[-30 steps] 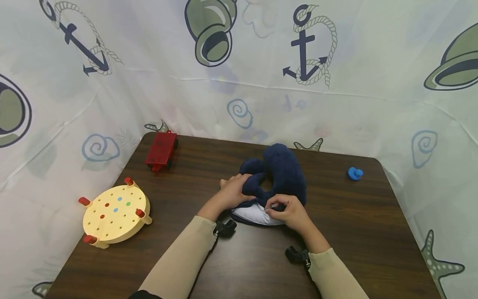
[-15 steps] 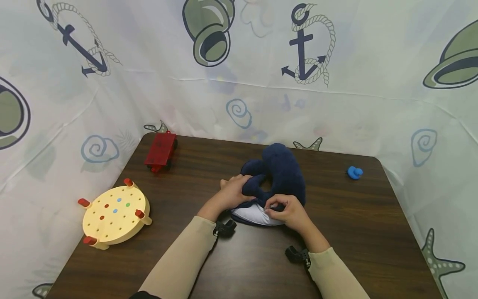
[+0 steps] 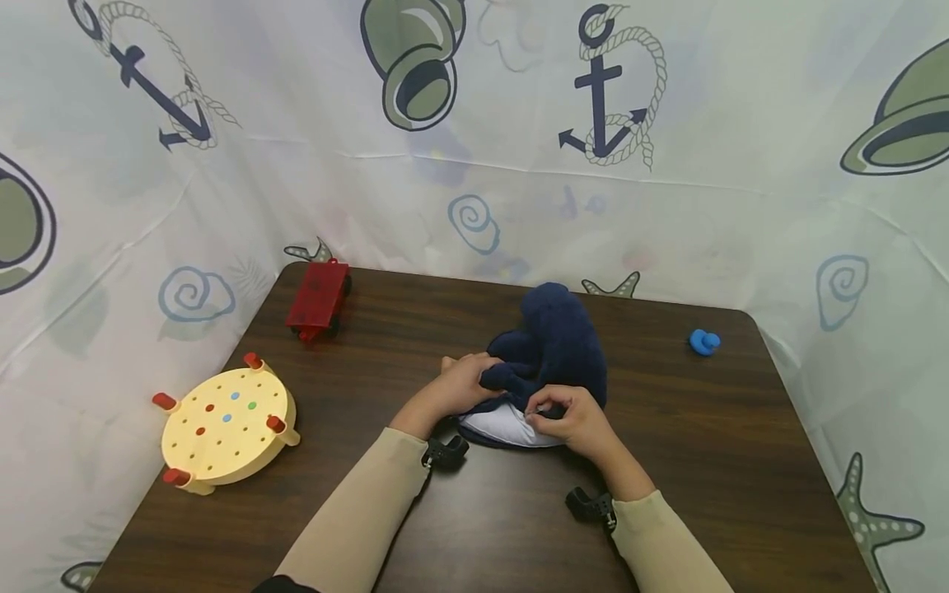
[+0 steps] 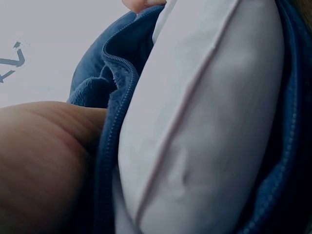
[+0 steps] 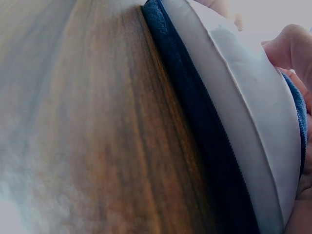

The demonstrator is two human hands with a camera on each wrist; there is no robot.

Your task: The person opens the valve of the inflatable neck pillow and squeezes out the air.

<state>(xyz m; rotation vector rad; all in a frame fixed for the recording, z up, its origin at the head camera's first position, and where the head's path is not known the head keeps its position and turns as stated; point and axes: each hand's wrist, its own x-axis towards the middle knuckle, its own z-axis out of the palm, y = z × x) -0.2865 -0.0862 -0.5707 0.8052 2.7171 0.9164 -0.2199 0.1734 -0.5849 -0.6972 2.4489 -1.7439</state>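
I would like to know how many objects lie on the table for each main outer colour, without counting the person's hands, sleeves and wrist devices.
Blue: 2 (plush cushion, small knobbed piece)
Red: 1 (wheeled cart)
Yellow: 1 (round dotted toy)
Total: 4

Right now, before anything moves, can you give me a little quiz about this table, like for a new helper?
1. True or false: a white inner part shows through the open zipper of the dark blue pillow.
2. How many red-tipped posts show on the round yellow toy? A) two B) four C) six
3. Fill in the gap: the ____ hand is closer to the red cart.

Key: 1. True. 2. B. 3. Left: the left hand rests on the pillow's side nearer the cart.
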